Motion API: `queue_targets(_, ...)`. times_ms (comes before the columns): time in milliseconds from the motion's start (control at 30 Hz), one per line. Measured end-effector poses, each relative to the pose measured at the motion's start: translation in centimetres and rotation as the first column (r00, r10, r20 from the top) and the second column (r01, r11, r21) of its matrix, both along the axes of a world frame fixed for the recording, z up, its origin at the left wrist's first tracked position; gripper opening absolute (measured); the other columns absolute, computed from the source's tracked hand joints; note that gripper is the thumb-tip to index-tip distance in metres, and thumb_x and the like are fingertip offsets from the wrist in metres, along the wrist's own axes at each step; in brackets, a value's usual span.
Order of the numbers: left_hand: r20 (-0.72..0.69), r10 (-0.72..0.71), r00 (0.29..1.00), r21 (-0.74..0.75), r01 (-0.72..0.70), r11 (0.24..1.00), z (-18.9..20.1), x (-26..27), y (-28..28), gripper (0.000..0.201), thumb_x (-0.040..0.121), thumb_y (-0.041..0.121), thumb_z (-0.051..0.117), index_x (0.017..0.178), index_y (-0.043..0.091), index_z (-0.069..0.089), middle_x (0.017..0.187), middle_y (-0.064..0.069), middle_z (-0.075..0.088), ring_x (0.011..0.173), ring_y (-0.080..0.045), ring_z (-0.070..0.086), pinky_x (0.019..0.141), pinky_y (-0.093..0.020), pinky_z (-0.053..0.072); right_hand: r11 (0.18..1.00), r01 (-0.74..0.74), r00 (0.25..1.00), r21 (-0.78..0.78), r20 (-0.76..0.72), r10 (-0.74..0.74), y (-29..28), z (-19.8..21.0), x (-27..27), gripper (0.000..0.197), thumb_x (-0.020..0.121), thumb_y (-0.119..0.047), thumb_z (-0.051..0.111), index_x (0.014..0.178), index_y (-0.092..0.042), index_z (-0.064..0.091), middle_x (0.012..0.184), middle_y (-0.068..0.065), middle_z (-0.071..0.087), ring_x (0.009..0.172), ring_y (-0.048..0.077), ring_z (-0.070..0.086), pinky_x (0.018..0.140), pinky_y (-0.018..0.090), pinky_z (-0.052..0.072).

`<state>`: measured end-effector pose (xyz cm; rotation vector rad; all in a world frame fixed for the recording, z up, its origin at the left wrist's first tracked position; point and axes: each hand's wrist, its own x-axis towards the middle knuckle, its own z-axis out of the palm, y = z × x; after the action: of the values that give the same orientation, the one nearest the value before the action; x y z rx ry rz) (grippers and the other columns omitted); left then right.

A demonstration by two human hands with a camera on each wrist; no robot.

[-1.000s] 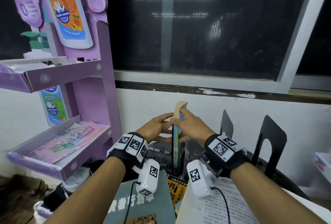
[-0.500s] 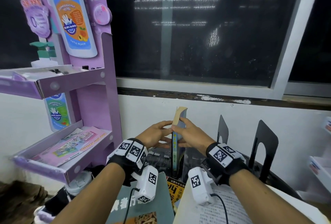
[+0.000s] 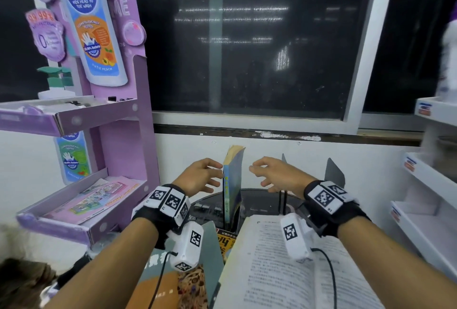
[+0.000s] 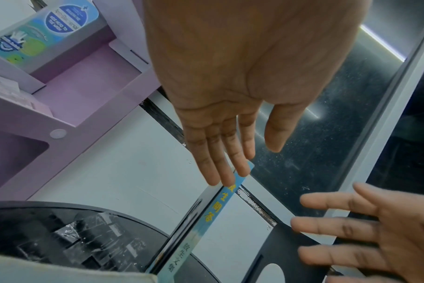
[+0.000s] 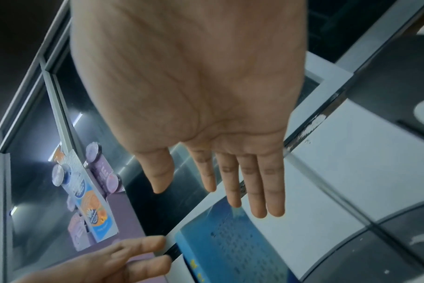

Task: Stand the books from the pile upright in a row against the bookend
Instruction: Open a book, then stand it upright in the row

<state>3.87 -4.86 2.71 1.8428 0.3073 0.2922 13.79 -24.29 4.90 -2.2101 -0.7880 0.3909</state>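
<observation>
A thin blue book (image 3: 232,185) stands upright on the black round table (image 3: 262,203), spine toward me. My left hand (image 3: 212,174) is open, and its straight fingertips (image 4: 226,176) touch the top of the book's spine (image 4: 213,210). My right hand (image 3: 262,172) hovers open a little to the right of the book, clear of its blue cover (image 5: 230,245). Two black metal bookends (image 3: 335,172) stand behind and right of that hand. The pile lies in front: an open text book (image 3: 272,271), a grey-green book (image 3: 210,242) and a yellow-black one (image 3: 226,242).
A purple cardboard display rack (image 3: 118,135) with leaflets stands close on the left. White shelves (image 3: 430,180) are at the right. A white wall and dark window (image 3: 247,49) close off the back just behind the book.
Both hands held the blue book between them; now the right hand has let go and moved off to the right. The left hand's fingers have straightened and only touch it.
</observation>
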Motion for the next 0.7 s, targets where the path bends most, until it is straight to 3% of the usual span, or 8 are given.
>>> queue_targets(100,-0.015,-0.062,0.998,0.041,0.063,0.997,0.4,-0.6,-1.6,0.025,0.095,0.009,0.053,0.12,0.005,0.055,0.104,-0.01,0.063,0.082,-0.02,0.059,0.071,-0.028,0.049,0.997,0.026,0.999,-0.073,0.023,-0.024,-3.0,0.3,-0.1,0.034,0.094,-0.05,0.052,0.117,-0.026,0.056,0.121,0.002,0.059,0.109,0.022,0.06,0.094,0.038,0.052)
queue_targets(267,-0.154,-0.211,0.965,0.182,0.237,0.954,0.7,-0.9,-4.7,0.025,0.098,0.017,0.051,0.122,0.014,0.054,0.123,-0.005,0.055,0.104,-0.02,0.055,0.081,-0.029,0.048,0.956,0.027,0.997,-0.293,0.08,-0.004,-8.0,0.0,-0.9,0.039,0.094,-0.051,0.052,0.122,-0.025,0.056,0.122,-0.005,0.055,0.112,0.018,0.056,0.098,0.036,0.049)
queue_targets(333,-0.238,-0.256,0.937,0.252,0.314,0.915,0.6,-0.8,-6.0,0.032,0.098,0.024,0.051,0.129,0.016,0.051,0.129,-0.004,0.053,0.115,-0.021,0.053,0.095,-0.033,0.046,0.93,0.03,0.997,-0.366,0.075,-0.003,-9.9,-0.4,-1.1,0.039,0.093,-0.052,0.053,0.122,-0.027,0.057,0.123,-0.007,0.054,0.111,0.014,0.053,0.092,0.03,0.049)
queue_targets(400,-0.311,-0.265,0.913,0.301,0.359,0.883,0.4,-0.8,-7.1,0.037,0.097,0.032,0.052,0.132,0.019,0.049,0.133,-0.005,0.051,0.124,-0.024,0.049,0.097,-0.032,0.043,0.9,0.031,0.997,-0.434,0.076,0.002,-11.4,-0.7,-1.4,0.039,0.092,-0.053,0.054,0.121,-0.026,0.057,0.116,-0.008,0.055,0.105,0.012,0.052,0.08,0.024,0.048)
queue_targets(433,-0.345,-0.27,0.899,0.317,0.382,0.868,0.3,-0.8,-7.7,0.036,0.097,0.035,0.052,0.129,0.02,0.05,0.131,-0.004,0.051,0.122,-0.023,0.05,0.094,-0.03,0.043,0.887,0.03,0.998,-0.46,0.065,0.0,-12.0,-0.9,-1.5,0.038,0.092,-0.052,0.054,0.118,-0.024,0.058,0.107,-0.009,0.055,0.096,0.009,0.052,0.073,0.022,0.047)
queue_targets(533,-0.45,-0.264,0.853,0.396,0.456,0.797,0.0,-0.7,-9.4,0.012,0.1,0.031,0.046,0.101,0.019,0.045,0.1,0.002,0.047,0.091,-0.018,0.044,0.071,-0.02,0.036,0.847,0.023,0.999,-0.531,0.042,-0.001,-13.6,-1.7,-2.0,0.034,0.096,-0.046,0.052,0.111,-0.016,0.058,0.091,-0.01,0.051,0.077,0.004,0.045,0.063,0.017,0.036)
queue_targets(600,-0.482,-0.216,0.849,0.494,0.467,0.733,-0.3,-0.6,-10.3,0.018,0.103,0.027,0.04,0.103,0.009,0.042,0.107,-0.001,0.044,0.099,-0.017,0.038,0.068,-0.019,0.031,0.833,0.009,1.0,-0.554,0.027,0.007,-14.6,-2.3,-2.0,0.033,0.096,-0.045,0.053,0.117,-0.02,0.055,0.098,-0.013,0.051,0.085,0.003,0.047,0.067,0.016,0.036)
queue_targets(700,-0.574,-0.173,0.801,0.547,0.532,0.646,-1.3,-0.5,-10.8,0.047,0.103,0.033,0.038,0.134,-0.002,0.043,0.126,-0.007,0.041,0.113,-0.018,0.04,0.069,-0.023,0.029,0.838,0.021,1.0,-0.546,0.024,-0.009,-15.8,-3.1,-1.6,0.04,0.09,-0.049,0.061,0.123,-0.027,0.054,0.117,-0.011,0.056,0.109,0.008,0.053,0.091,0.024,0.044)
